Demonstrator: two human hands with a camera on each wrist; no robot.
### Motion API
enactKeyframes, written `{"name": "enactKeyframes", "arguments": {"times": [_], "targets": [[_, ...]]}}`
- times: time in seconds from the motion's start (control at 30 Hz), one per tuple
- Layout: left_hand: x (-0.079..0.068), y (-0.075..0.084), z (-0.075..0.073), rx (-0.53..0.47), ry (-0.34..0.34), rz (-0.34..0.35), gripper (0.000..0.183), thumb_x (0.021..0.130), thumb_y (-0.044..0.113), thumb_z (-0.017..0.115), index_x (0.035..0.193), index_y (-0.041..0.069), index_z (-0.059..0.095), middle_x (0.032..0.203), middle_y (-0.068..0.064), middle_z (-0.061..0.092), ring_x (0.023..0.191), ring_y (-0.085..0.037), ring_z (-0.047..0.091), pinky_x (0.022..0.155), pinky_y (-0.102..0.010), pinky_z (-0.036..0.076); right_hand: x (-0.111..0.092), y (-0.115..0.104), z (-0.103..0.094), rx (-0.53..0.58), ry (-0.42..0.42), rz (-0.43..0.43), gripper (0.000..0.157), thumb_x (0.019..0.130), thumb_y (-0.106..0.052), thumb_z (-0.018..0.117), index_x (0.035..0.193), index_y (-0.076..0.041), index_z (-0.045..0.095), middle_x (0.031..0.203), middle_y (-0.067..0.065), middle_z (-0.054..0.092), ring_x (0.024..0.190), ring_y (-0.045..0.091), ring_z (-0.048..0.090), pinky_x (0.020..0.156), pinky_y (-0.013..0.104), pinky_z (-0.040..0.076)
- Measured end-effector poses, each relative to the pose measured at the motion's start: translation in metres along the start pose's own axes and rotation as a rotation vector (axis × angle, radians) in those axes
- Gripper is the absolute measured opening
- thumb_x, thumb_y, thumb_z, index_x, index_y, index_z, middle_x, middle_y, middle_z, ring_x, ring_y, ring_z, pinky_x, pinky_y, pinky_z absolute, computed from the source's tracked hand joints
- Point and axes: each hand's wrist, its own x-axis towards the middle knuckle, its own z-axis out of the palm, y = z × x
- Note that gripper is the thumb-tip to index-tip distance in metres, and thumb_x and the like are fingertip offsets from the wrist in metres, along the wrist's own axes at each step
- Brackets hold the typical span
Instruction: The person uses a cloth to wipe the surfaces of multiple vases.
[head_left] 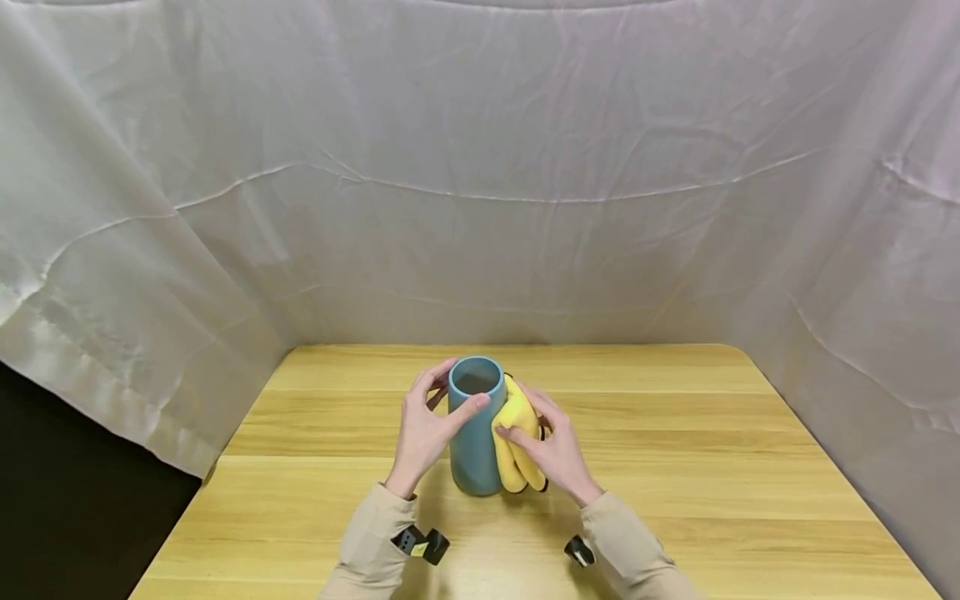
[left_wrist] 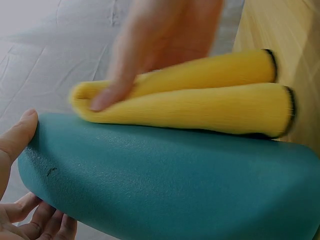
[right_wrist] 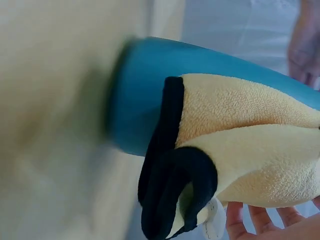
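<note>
A blue-green vase (head_left: 472,454) with a wide round mouth stands upright on the wooden table. My left hand (head_left: 424,427) grips it near the rim, thumb on the near side and the other fingers round the far left side. In my right hand (head_left: 557,450) is a folded yellow cloth (head_left: 516,414) with black edging, held against the vase's right side. The left wrist view shows the right thumb pinching the upper fold of the cloth (left_wrist: 190,107), slightly blurred. Loose lower ends of the cloth (right_wrist: 250,105) hang along the vase wall in the right wrist view.
The light wooden table (head_left: 675,475) reaches to grey fabric curtains (head_left: 525,250) at the back and sides. A dark area (head_left: 75,483) lies beyond the table's left edge. Black wrist devices (head_left: 422,543) sit at both sleeve cuffs.
</note>
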Motion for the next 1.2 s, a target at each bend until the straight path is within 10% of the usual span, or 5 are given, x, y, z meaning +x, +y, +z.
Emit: {"name": "enactKeyframes", "arguments": {"times": [0.57,1.2], "targets": [[0.002,0.001,0.001,-0.004,0.002,0.019,0.061,0.079,0.018,0.087,0.134,0.012,0.062,0.122,-0.007,0.065,0.113,-0.024,0.06,0.107,-0.046,0.05,0.015,-0.026,-0.005,-0.006,0.026,-0.076,0.065,0.085,-0.014,0.08,0.145,-0.018,0.056,0.138,0.011,0.061,0.102,0.012,0.059,0.079,0.026,0.049],[0.001,0.0,0.0,0.001,0.004,-0.003,0.06,0.078,0.02,0.087,0.133,0.015,0.063,0.123,-0.007,0.065,0.115,-0.028,0.06,0.108,-0.049,0.05,-0.017,0.032,0.006,0.007,-0.033,0.039,0.064,0.084,-0.016,0.081,0.144,-0.017,0.057,0.138,0.011,0.062,0.11,0.011,0.06,0.084,0.025,0.052]]}}
